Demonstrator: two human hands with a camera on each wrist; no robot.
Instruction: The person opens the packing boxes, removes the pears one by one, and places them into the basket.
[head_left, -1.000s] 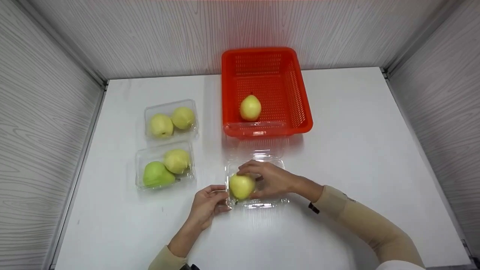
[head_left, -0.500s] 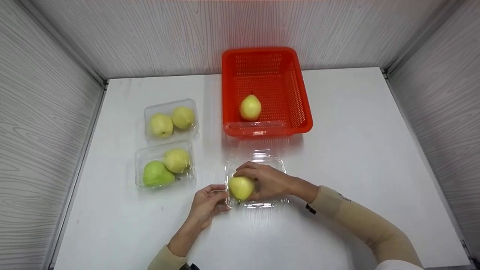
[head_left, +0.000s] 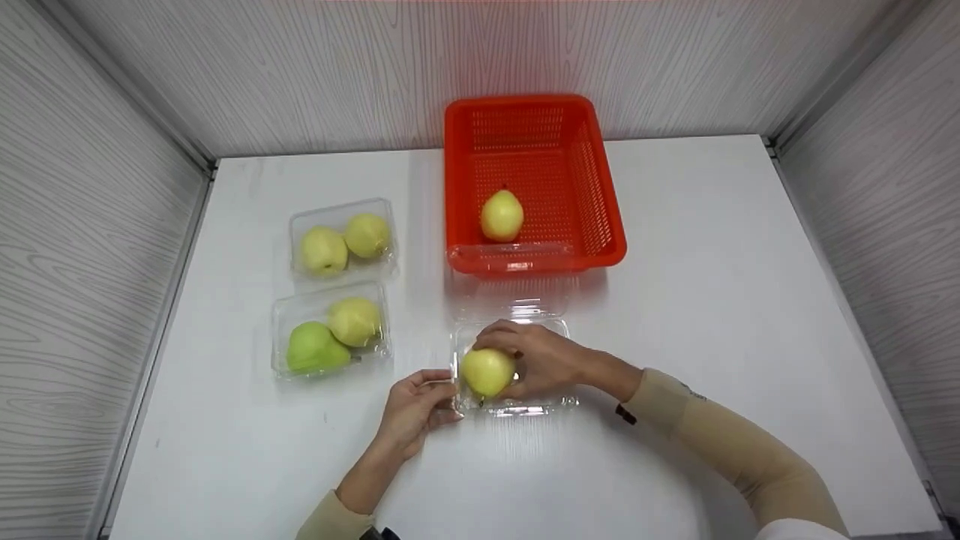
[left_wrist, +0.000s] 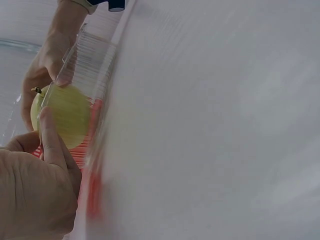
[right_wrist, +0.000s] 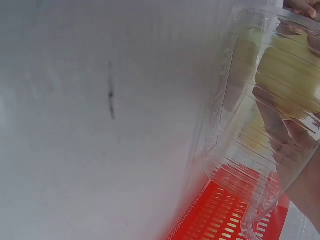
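Note:
My right hand (head_left: pixel 544 360) grips a yellow pear (head_left: pixel 487 373) inside the left part of an open clear plastic box (head_left: pixel 525 410). The pear's stem points toward me, and in the left wrist view the pear (left_wrist: pixel 70 115) shows through the box wall. At the box's left edge, my left hand (head_left: pixel 412 412) holds the rim between thumb and fingers. The box's lid (head_left: pixel 517 300) is folded back, its far end over the front rim of a red basket (head_left: pixel 611 217). Through the clear wall in the right wrist view, part of the right hand (right_wrist: pixel 295 150) is visible.
One more pear (head_left: pixel 502 216) lies in the red basket. To the left, two clear boxes stand on the white table (head_left: pixel 712 300): the farther box (head_left: pixel 300 219) holds two yellow pears, the nearer box (head_left: pixel 279 322) a green and a yellow one.
The pear and my right hand shift slightly left and toward me, then slightly back right. The left hand stays at the box's edge.

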